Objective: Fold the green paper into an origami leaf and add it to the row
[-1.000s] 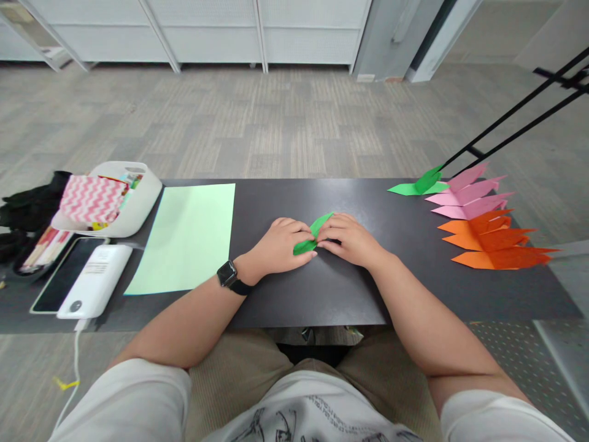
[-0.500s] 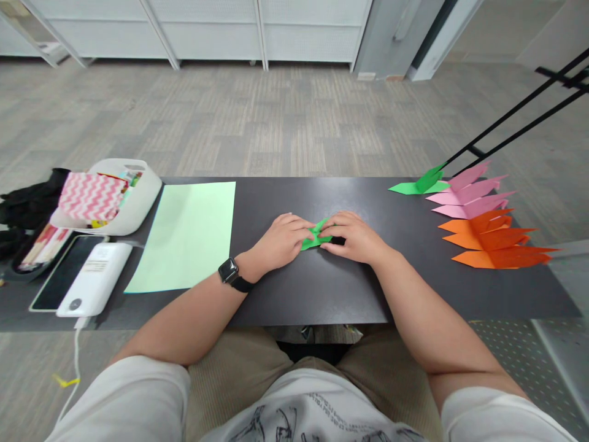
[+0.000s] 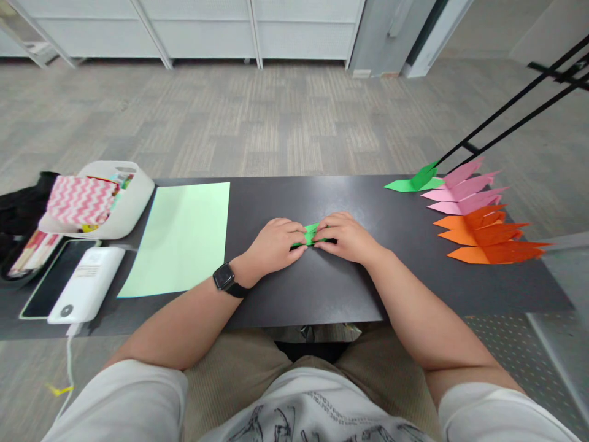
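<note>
A small folded piece of green paper [image 3: 311, 234] lies at the middle of the dark table, its two ends hidden under fingers. My left hand [image 3: 279, 243] grips its left end, thumb at the near edge and fingers over the top. On the right end, my right hand [image 3: 344, 237] holds it the same way, fingertips curled down onto the paper. Only a narrow strip shows between the hands. To the left of them a light green sheet stack [image 3: 179, 239] lies flat on the table.
Folded paper figures stand at the right: a green one [image 3: 416, 180], several pink ones [image 3: 464, 190] and several orange ones [image 3: 490, 236]. On the left are a white basket [image 3: 138, 199], a phone [image 3: 39, 288] and a white power bank [image 3: 87, 285] with a cable. The dark table [image 3: 294, 301] is narrow.
The green paper has turned and flattened between my hands; its raised point no longer shows. My left thumb has come to the near edge. The whole view has shifted slightly.
</note>
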`<state>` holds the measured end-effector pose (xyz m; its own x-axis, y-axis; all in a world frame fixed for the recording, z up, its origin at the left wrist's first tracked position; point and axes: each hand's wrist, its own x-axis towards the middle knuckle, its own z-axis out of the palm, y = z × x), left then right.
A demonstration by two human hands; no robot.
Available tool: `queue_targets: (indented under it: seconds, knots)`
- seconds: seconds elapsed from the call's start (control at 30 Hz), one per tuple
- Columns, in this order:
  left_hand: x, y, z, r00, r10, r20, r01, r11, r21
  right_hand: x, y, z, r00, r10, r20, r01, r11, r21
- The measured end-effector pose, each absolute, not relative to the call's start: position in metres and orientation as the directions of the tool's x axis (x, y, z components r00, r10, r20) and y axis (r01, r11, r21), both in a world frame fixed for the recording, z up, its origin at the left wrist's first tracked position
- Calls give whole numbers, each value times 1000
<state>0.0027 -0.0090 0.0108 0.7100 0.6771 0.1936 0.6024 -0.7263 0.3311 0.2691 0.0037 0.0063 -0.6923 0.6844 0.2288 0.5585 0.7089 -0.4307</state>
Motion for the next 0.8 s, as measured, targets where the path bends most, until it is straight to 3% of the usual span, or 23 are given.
queue_targets:
  seconds: [0.57,0.8]
  knots:
    - [8,-5,0,584,779,227,641,-614,461,257,-1,1,-536,821,196,689,560,-460]
    - [8,-4,1,605,770,200,651,-624,432,255,1,-1,-520,834,183,709,541,-453]
